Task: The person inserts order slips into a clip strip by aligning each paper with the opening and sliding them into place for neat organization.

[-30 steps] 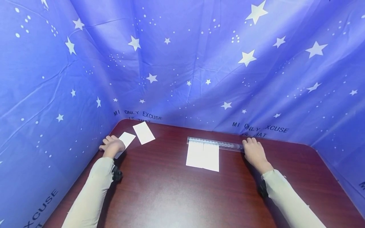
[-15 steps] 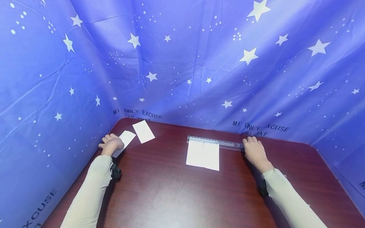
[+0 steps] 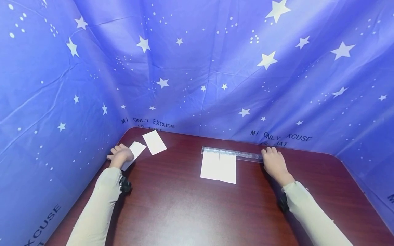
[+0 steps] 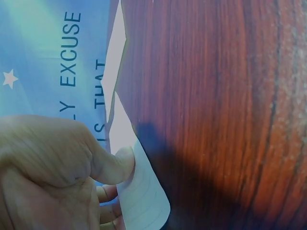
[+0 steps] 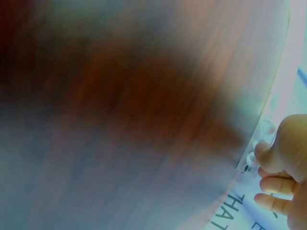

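Left grip pinches a white card near the left edge of the surface; right grip pinches the clear ruler by its right end, over the white paper's far edge. We'd call this positioning; next move likely needs a steady ruler.

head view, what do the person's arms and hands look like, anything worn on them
The left sleeve and right sleeve are long, pale and plain, reaching the wrists. A small dark device sits at the left wrist, and a dark shape shows under the right cuff. The left hand and right hand wear no gloves.
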### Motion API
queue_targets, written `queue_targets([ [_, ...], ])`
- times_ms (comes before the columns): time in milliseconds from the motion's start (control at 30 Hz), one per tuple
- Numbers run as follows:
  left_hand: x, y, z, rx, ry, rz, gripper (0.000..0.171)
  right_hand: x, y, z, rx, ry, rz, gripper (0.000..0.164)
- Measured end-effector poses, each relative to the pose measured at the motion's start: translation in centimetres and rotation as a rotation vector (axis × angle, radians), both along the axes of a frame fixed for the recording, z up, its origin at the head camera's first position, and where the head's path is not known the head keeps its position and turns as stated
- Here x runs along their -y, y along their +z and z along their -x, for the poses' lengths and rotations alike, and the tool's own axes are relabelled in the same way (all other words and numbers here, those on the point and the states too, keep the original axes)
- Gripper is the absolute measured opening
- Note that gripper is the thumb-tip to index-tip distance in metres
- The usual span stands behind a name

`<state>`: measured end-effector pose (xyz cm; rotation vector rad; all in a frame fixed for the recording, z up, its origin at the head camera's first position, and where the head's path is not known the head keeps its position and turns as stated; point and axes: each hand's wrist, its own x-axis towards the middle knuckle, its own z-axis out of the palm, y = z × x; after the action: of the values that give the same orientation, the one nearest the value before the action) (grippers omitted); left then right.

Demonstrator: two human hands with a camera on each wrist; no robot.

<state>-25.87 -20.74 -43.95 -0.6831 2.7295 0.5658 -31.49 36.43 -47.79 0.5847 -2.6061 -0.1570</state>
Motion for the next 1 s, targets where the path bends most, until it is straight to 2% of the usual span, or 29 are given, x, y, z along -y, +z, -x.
queue_targets([
  [267,0.06,-0.15,0.07,0.014,0.005,-0.013,0.065,0.07,0.21,-0.06,0.006,-0.001,-0.005,0.030],
  [467,0.03,-0.25,0.17,-0.002,0.014,-0.021,0.064,-0.02,0.02,-0.01,0.005,-0.001,-0.003,0.029],
  [733,0.06,-0.13,0.21,-0.018,-0.015,0.011,0.059,-0.13,-0.16,0.11,0.003,-0.004,0.000,0.029],
  [1000,0.06,-0.21,0.03,-0.053,0.012,0.042,0.054,-0.12,-0.22,0.13,0.006,-0.006,-0.001,0.028],
])
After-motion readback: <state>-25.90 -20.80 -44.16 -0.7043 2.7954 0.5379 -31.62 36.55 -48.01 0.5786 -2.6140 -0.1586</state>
